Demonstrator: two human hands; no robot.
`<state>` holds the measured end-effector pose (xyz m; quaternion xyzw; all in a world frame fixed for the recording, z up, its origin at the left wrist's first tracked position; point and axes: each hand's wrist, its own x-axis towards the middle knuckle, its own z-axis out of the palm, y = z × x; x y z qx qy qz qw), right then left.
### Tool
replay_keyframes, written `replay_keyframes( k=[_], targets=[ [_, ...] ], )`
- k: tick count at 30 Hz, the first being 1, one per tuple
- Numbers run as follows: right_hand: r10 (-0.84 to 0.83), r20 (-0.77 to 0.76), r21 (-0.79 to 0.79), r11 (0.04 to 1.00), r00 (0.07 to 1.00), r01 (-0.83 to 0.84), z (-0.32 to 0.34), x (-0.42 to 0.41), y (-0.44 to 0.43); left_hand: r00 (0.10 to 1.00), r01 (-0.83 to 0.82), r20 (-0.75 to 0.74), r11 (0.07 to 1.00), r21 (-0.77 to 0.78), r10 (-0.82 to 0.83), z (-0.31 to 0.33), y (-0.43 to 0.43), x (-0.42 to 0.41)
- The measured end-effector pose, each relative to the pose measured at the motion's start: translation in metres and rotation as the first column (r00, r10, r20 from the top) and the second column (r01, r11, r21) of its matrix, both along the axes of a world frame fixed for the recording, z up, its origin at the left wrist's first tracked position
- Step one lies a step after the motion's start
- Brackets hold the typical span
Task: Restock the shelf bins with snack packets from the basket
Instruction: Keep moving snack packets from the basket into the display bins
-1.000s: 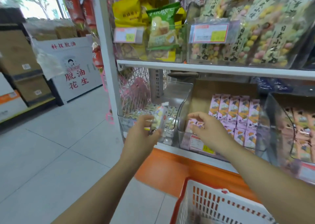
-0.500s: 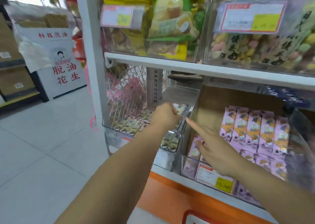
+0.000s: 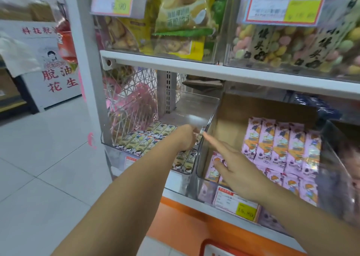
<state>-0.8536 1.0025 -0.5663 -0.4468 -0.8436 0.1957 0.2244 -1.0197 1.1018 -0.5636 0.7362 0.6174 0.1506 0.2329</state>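
Just 2 hands (image 3: 185,139) (image 3: 236,171) at 2 bins (image 3: 115,155) (image 3: 197,164).

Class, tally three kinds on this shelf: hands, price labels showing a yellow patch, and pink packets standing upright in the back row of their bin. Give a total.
hands: 2 (left hand, right hand)
price labels with a yellow patch: 3
pink packets upright in the back row: 5
total: 10

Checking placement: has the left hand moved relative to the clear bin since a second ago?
Yes. The left hand went forward, from outside the clear bin's front wall to inside it, above the yellow packets.
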Motion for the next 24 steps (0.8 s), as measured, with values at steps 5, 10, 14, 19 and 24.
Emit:
replay_keyframes(
  k=[5,10,14,19,24],
  targets=[
    [-0.116,0.012,0.222,0.969,0.993,0.111,0.004,0.001,-0.011,0.973,-0.102,0.226,0.976,0.19,0.058,0.017,-0.056,-0.014],
    [-0.137,-0.228,0.459,0.858,0.964,0.231,-0.009,-0.004,-0.057,0.885,-0.286,0.465,0.792,0.54,0.002,-0.004,-0.157,-0.029],
    [-0.128,-0.227,0.437,0.873,0.965,0.218,-0.055,0.003,-0.107,0.881,-0.304,0.472,0.808,0.504,0.036,-0.08,-0.222,-0.023],
    [-0.282,-0.064,0.1,0.953,0.957,0.288,-0.137,0.038,-0.157,0.957,-0.128,0.284,0.968,0.215,0.063,-0.182,-0.265,-0.003],
    [-0.286,0.234,-0.338,0.872,0.929,0.354,-0.202,0.069,-0.177,0.945,-0.166,0.291,0.986,0.035,0.149,-0.227,-0.28,0.017]
  ],
)
